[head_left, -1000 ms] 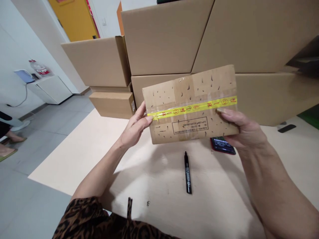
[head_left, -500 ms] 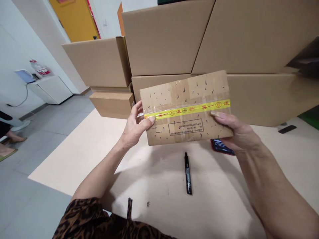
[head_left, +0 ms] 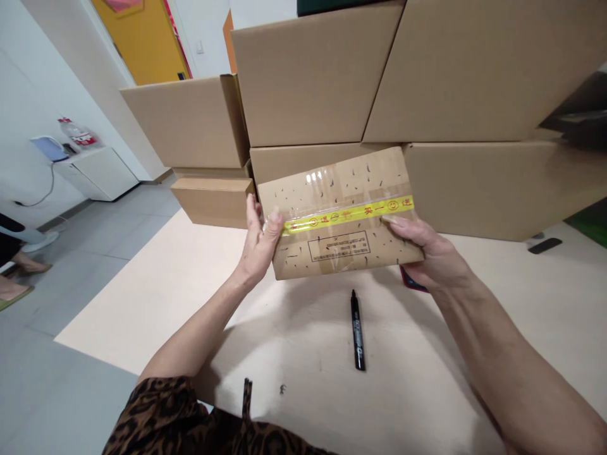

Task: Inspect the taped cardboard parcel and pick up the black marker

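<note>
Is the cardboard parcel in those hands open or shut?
Shut. Yellow smiley tape runs across the flat cardboard parcel, and no flap stands open on the side that shows.

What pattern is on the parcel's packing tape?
The packing tape is yellow, with red characters and smiley faces; head view.

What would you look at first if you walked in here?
Your eye would go first to the flat cardboard parcel, held up in the middle by the left hand and right hand, with bright yellow tape across it. Behind it, big cardboard boxes are stacked high and fill the top of the view. Below the parcel, a black marker lies on the table, and a yellow door shows at the top left.
</note>
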The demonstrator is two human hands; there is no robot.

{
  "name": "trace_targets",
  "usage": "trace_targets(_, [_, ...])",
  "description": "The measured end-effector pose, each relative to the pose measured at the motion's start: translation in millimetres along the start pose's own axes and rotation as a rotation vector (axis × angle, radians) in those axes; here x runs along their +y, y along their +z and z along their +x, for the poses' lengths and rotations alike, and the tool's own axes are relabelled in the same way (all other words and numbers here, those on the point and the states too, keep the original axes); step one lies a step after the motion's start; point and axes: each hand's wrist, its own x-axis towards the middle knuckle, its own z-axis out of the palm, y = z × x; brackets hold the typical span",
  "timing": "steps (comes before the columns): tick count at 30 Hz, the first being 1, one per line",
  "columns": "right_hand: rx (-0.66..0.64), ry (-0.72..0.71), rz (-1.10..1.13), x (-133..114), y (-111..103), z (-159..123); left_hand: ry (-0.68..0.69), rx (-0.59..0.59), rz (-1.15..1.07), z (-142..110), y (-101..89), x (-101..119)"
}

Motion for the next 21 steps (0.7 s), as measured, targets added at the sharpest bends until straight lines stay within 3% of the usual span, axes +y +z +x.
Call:
trace_targets(3, [0.07, -0.016, 0.046, -2.1, 1.5, 2.2, 0.243, 0.052, 0.32, -3.0, -4.4, 3.1])
trace_targets(6, [0.128, -0.063, 0.047, -5.6, 0.2, 3.7, 0.393, -0.047, 0.491, -8.7, 0.6, 3.7])
trace_targets(12, [0.095, -0.097, 0.052, -0.9, 0.9, 1.5, 0.414, -0.087, 0.559, -18.7, 15.4, -4.9])
trace_targets(21, [0.097, -0.06, 0.001, 9.5, 18.8, -7.9, 0.441, -0.22, 0.765, -21.2, 16.4, -14.7])
